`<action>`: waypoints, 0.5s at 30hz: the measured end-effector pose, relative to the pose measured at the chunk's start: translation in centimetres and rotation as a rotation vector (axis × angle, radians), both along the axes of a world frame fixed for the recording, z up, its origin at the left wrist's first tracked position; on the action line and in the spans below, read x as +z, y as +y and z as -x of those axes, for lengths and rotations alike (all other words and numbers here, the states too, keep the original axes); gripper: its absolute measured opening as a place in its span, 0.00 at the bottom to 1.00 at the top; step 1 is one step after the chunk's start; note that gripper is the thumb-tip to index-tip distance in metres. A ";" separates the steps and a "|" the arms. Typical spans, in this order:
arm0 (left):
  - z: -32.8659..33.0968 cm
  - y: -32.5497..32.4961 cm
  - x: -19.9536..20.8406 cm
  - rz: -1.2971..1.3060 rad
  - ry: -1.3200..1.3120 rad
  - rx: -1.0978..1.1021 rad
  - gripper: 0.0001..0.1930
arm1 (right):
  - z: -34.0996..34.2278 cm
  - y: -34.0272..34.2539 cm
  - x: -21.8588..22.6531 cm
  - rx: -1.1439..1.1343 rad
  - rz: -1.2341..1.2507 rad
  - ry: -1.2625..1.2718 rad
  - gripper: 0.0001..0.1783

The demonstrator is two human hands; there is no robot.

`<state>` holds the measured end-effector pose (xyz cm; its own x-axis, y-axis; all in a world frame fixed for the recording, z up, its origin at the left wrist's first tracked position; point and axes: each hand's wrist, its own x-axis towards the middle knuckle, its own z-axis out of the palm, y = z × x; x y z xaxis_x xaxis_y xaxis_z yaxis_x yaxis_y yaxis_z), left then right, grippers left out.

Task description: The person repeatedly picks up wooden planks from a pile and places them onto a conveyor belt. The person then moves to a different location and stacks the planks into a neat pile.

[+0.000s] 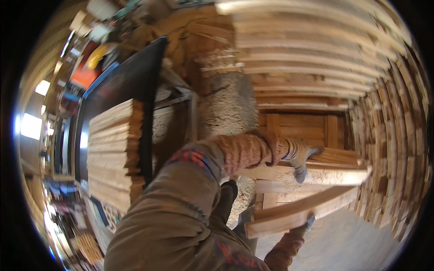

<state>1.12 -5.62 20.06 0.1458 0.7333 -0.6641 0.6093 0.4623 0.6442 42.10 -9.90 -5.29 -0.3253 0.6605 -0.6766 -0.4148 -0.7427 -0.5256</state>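
Observation:
My left hand (298,159), in a knitted glove with grey-blue fingertips, is closed over a pale wooden plank (337,176). One finger hangs down its near face, and others lie on the far side. Nearer to me, a second plank (271,219) slants up to the right. My right hand (304,228), also gloved, grips that plank's lower edge; only a fingertip shows on its face, and the other fingers are hidden underneath. Beneath and beyond the planks lies a wooden crate or stack (294,126) of boards.
Tall stacks of boards rise at the far side (312,49) and along the right (393,135). On the left, a neat pile of planks (110,153) rests on a dark machine table (131,74). Sawdust (230,104) covers the floor between.

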 end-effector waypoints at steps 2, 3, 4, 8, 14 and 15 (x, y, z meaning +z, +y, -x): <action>0.2 -4.4 9.2 -0.031 0.309 -0.101 0.67 | -2.2 0.2 2.8 0.116 -0.023 -0.091 0.44; 0.2 -6.4 13.9 -0.054 0.462 -0.177 0.66 | -5.2 1.8 1.4 0.213 -0.161 -0.060 0.42; 1.1 -9.2 17.5 -0.041 0.500 -0.182 0.64 | -5.2 1.7 4.2 0.255 -0.099 -0.028 0.40; 5.3 -21.3 28.6 -0.152 0.893 -0.281 0.60 | -4.0 1.8 13.9 0.370 -0.109 -0.073 0.39; 18.5 -40.0 33.0 -0.105 1.449 -0.098 0.65 | 4.8 -0.5 21.2 0.531 -0.278 -0.216 0.41; 20.6 -43.0 32.8 -0.083 1.508 -0.042 0.66 | 6.5 -1.5 22.1 0.566 -0.294 -0.238 0.41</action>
<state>-19.51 -48.63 52.87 -0.5931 0.7881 -0.1647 0.7161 0.4230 -0.5553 35.58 -11.41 16.77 -0.5395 0.5998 -0.5909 0.1471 -0.6238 -0.7676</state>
